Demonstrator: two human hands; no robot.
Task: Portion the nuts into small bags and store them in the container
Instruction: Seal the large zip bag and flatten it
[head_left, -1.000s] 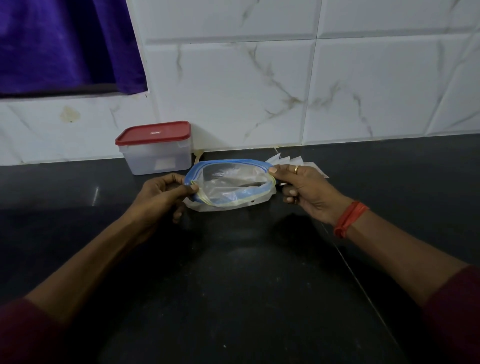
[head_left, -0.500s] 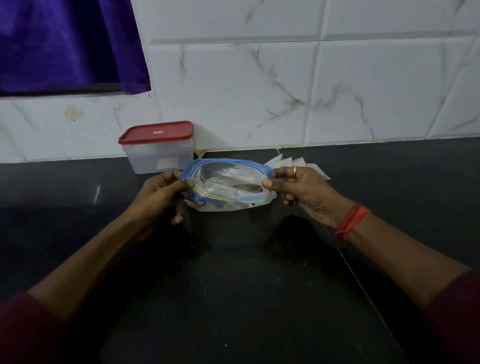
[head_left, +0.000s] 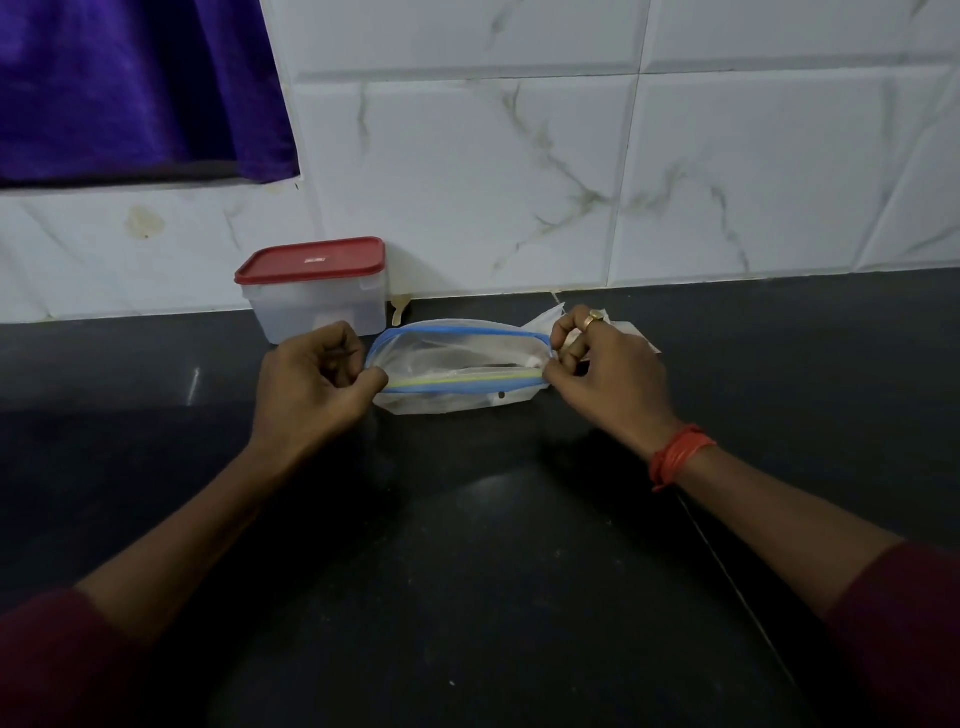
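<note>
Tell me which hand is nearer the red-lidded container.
Left. The left hand pinches the left end of the zip bag just in front of the container; the right hand pinches the bag's other end, farther right.

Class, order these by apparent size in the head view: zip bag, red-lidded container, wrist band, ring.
1. zip bag and red-lidded container: look alike, bag nearer, so unranked
2. wrist band
3. ring

Both hands, left (head_left: 311, 379) and right (head_left: 605, 371), pinch a zip bag (head_left: 457, 364) (mouth open) by its ends.
</note>
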